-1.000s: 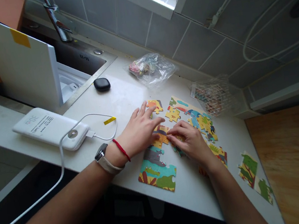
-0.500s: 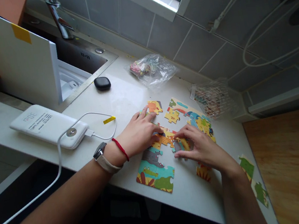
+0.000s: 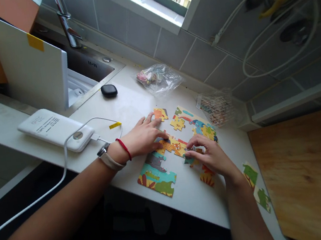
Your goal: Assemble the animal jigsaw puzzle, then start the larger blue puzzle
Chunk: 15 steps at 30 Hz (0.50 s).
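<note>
My left hand [image 3: 145,137] lies flat with fingers spread over the left part of a jigsaw puzzle, a watch and red cord at its wrist. Beneath and beside its fingertips is a joined strip with a leopard [image 3: 179,148]. Below that hand sits a joined section with a hippo and crocodile [image 3: 157,174]. My right hand [image 3: 207,154] pinches a puzzle piece [image 3: 188,159] between thumb and fingers, close to the strip's right end; the fingers hide part of it. Behind the hands lie an orange-and-yellow piece [image 3: 161,114] and a joined section with a blue animal [image 3: 200,126].
Two green pieces [image 3: 263,198] lie by a wooden board [image 3: 306,174] at the right. Clear plastic bags [image 3: 169,79] rest near the wall. A white power bank [image 3: 55,128] with a cable, a black case [image 3: 109,90] and a sink [image 3: 87,62] are to the left.
My right hand has shifted and turned the pinched piece, which now stands more tilted beside the leopard strip. My left hand stays on the puzzle. The whole view has moved slightly.
</note>
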### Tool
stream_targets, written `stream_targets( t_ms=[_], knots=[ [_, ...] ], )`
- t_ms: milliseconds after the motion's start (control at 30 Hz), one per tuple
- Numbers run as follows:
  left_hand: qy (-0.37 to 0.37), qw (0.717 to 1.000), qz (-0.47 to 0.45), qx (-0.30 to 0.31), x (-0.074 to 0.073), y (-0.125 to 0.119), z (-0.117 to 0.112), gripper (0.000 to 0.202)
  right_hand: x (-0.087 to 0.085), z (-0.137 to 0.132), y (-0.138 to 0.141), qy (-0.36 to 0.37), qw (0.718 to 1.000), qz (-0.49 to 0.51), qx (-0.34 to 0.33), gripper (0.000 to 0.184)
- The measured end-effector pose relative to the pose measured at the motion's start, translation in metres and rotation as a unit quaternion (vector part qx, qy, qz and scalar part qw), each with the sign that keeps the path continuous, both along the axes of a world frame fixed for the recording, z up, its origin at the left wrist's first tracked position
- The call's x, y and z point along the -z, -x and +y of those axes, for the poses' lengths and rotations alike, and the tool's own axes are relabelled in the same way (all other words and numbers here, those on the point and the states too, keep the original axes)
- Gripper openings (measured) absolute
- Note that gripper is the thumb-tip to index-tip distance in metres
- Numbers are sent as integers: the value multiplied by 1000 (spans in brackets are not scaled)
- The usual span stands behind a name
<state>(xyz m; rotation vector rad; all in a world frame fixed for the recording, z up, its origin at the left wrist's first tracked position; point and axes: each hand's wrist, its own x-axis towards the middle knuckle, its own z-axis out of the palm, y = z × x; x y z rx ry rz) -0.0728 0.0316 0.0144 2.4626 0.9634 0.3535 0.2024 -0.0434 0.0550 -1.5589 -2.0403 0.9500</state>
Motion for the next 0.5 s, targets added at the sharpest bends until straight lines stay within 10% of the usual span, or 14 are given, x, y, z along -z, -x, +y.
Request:
stream_targets(
  t_ms=[233, 500],
  knots=[
    [11, 992, -97, 80, -9, 33, -66, 66, 5, -53, -44, -26, 964, 160, 211, 38],
    [-24, 999, -28, -24, 14, 52, -141, 41, 31, -102, -85, -149, 963, -98, 202, 35]
  ],
)
